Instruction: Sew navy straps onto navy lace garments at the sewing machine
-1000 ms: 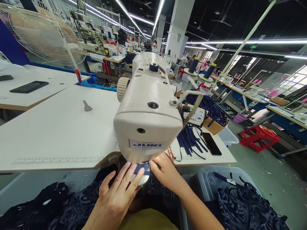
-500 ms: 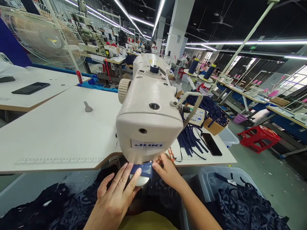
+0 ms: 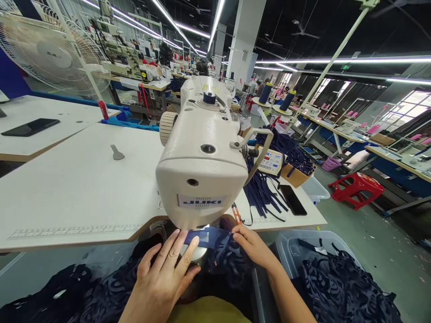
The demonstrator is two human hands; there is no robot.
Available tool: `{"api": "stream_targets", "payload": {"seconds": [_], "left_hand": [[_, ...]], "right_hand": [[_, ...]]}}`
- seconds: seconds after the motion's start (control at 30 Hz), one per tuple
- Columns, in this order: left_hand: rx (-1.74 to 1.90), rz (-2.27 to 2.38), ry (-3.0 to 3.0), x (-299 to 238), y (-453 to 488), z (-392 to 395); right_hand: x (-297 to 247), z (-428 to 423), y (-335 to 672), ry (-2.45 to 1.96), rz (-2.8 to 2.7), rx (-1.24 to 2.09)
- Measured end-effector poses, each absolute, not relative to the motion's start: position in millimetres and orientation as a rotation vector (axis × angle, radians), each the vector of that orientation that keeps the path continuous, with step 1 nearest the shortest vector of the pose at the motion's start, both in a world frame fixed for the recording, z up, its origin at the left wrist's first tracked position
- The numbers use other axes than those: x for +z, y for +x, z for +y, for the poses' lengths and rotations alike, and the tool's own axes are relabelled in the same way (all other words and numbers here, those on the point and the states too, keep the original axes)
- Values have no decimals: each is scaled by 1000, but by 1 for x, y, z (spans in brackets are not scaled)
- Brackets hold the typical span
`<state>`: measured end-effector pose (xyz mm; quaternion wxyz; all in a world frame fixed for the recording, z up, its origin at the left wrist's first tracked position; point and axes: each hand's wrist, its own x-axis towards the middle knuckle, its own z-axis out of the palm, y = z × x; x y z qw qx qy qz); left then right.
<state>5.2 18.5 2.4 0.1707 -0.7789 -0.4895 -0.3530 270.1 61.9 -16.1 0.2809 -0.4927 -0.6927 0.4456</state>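
The white JUKI sewing machine [image 3: 204,172] stands in front of me. Beneath its head, a navy garment piece [image 3: 232,258] with a smooth band and a patterned part lies over the round metal end of the machine bed [image 3: 194,255]. My left hand [image 3: 161,269] rests on the band's left side, fingers stretched out and fingertips near the sewing spot. To the right, my right hand [image 3: 254,246] pinches the band's upper edge between thumb and fingers. The machine head hides the needle from view.
Navy fabric pieces fill a clear bin [image 3: 333,269] at right, with more dark fabric [image 3: 50,291] at lower left. On the table lie orange-handled snips [image 3: 236,213], navy strips [image 3: 262,197], a phone [image 3: 292,200] and a flat metal piece [image 3: 116,152].
My right hand has moved right, away from the machine head, drawing the band out between my hands. My left hand stays nearly in place. The camera view has turned slightly.
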Motion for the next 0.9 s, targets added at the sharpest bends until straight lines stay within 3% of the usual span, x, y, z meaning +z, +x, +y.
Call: {"api": "stream_targets", "payload": {"seconds": [0.17, 0.27, 0.47, 0.57, 0.67, 0.83, 0.9], "left_hand": [[-1074, -1365, -2316, 1, -6, 10], [-1136, -1299, -2219, -6, -35, 9], [-901, -1539, -1829, -15, -72, 18], [-946, -1294, -2148, -4, -50, 18], [-956, -1050, -2448, 8, -20, 16], [-1082, -1116, -2478, 2, -1, 16], [-1100, -1186, -2448, -4, -2, 16]], "right_hand": [[43, 45, 255, -1099, -2016, 1203], [58, 45, 226, -1027, -2127, 1033], [34, 64, 167, -1049, -2406, -185], [29, 65, 159, -1029, -2346, -431], [28, 61, 165, -1172, -2265, -206], [19, 60, 180, -1306, -1798, 977], [17, 64, 182, -1240, -1655, 1195]]}}
